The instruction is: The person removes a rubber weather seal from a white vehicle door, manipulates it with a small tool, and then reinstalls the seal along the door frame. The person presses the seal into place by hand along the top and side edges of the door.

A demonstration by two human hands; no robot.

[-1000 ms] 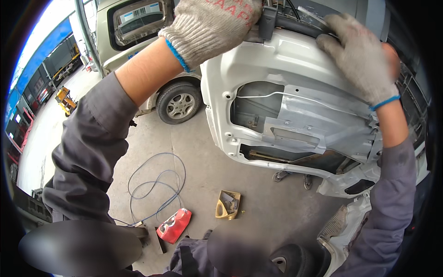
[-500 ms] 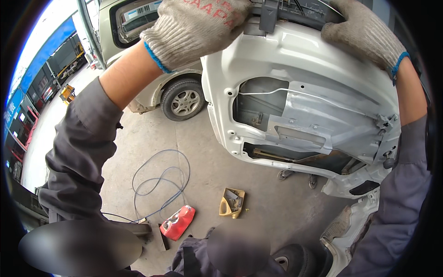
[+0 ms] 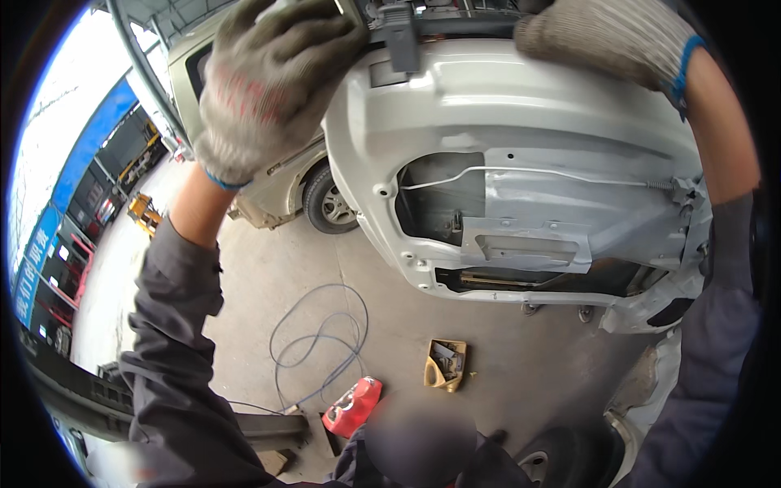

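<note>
A white car door (image 3: 521, 106) with its inner panel bare fills the upper right, with cut-outs and a thin white cable across it. Along its top runs a black strip with a dark plastic clip (image 3: 400, 41) on it. My left hand (image 3: 268, 98), in a grey knitted glove, is raised just left of the door, its fingers apart and nothing visible in it. At the door's upper edge, my gloved right hand (image 3: 606, 41) grips, thumb on the near side; its fingertips are out of sight.
A beige vehicle (image 3: 281, 191) stands behind on the left. On the concrete floor lie a looped hose (image 3: 277, 366), a red tail light (image 3: 352, 407) and a cut-open yellow jug (image 3: 446, 382) holding small parts. A tyre (image 3: 561, 455) is at the lower right. Shoes (image 3: 586, 313) show beyond the door.
My left hand has come off the door's top edge and moved left, fingers spreading. My right hand stays on the door edge. The whole view has shifted a little.
</note>
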